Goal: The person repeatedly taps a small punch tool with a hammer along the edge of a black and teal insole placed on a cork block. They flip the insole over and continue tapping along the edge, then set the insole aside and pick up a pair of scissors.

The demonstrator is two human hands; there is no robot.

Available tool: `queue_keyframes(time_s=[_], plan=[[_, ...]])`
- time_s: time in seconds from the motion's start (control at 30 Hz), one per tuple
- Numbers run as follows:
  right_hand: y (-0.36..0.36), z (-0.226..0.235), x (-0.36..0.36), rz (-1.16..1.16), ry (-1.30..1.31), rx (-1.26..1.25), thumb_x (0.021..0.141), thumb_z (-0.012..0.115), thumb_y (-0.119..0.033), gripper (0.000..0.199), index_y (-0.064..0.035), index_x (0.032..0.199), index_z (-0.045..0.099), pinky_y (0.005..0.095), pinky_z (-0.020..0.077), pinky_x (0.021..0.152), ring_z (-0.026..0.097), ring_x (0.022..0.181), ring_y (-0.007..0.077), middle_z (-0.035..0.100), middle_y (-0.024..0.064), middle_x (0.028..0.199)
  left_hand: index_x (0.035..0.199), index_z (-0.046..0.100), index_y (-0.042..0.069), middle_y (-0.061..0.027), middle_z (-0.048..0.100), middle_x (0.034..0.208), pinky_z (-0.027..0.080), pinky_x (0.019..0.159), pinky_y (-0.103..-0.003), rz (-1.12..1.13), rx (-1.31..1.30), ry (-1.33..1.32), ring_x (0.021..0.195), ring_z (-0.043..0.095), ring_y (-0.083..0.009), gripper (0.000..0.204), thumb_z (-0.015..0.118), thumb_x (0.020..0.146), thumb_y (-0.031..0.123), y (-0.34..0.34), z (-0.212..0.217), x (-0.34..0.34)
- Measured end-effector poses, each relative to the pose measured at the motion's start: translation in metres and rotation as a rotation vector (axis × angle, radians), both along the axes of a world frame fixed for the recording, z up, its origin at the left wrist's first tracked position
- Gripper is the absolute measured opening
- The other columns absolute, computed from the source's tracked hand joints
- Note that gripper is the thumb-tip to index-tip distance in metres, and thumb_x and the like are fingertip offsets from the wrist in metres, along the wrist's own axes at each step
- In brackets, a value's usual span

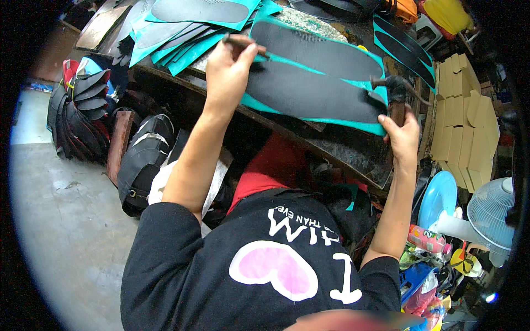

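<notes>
A teal sheet (259, 106) bearing two long black sole-shaped pieces (314, 91) lies across the workbench in front of me. My left hand (227, 74) is closed round a short dark rod-shaped tool (243, 43), whose thin end points over the sheet's left part. At the sheet's right end, my right hand (403, 135) grips the wooden handle of a hammer (396, 110) with a dark, bulky head. The right thumb lies close to the sheet's corner; whether it presses on it I cannot tell.
Teal sheets with black shapes (176, 47) are stacked at the far left. Another such sheet (406, 47) lies far right. Flat tan cartons (461, 118), a fan (491, 212) and a blue round lid (438, 201) crowd the right. Bundled black pieces (83, 113) stand left.
</notes>
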State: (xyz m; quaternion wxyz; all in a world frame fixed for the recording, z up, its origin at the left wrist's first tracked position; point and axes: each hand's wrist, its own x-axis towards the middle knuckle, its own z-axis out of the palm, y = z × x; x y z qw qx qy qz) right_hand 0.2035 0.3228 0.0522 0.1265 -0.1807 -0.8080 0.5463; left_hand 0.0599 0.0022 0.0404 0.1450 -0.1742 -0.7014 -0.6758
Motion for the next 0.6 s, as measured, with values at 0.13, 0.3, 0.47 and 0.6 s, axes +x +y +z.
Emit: queue_keyframes(time_s=[0.13,0.3,0.47,0.6], plan=[[-0.009,0.016,-0.025,0.039,0.042,0.079,0.079,0.078,-0.014,0.042,0.0,0.114,0.059,0.0219,0.0429,0.047,0.053,0.054,0.0071,0.062,0.0004,0.079,0.094,0.063,0.001,-0.0108,0.07,0.085,0.051,0.072,-0.031,0.193,-0.327,0.273,0.078,0.067,-0.0197,0.011,0.062,0.092,0.012,0.013,0.036,-0.045],[-0.022,0.014,-0.033,0.137,0.081,0.583,0.088,0.072,-0.023,0.036,-0.0006,0.113,0.058,0.0209,0.0401,0.048,0.05,0.054,0.0056,0.059,-0.0002,0.074,0.092,0.065,-0.001,-0.0081,0.068,0.08,0.049,0.067,-0.032,0.164,-0.037,0.275,0.072,0.063,-0.0173,0.014,0.063,0.092,0.013,0.024,0.04,-0.066],[-0.021,0.012,-0.025,0.114,-0.006,0.059,0.095,0.064,-0.026,0.033,-0.0004,0.114,0.058,0.0206,0.0411,0.049,0.051,0.056,0.0056,0.058,0.0001,0.073,0.099,0.063,0.001,-0.0082,0.07,0.088,0.059,0.068,-0.028,-0.2,0.144,-0.077,0.081,0.069,-0.0146,0.008,0.062,0.093,0.007,0.044,-0.002,-0.058],[-0.026,0.018,-0.024,0.078,0.046,-0.097,0.097,0.061,-0.025,0.035,0.0001,0.121,0.058,0.0201,0.0414,0.05,0.051,0.056,0.0059,0.059,0.001,0.076,0.097,0.064,0.0,-0.0077,0.07,0.085,0.058,0.065,-0.026,-0.207,0.136,-0.121,0.076,0.069,-0.0128,0.009,0.065,0.091,0.006,0.058,-0.018,-0.073]])
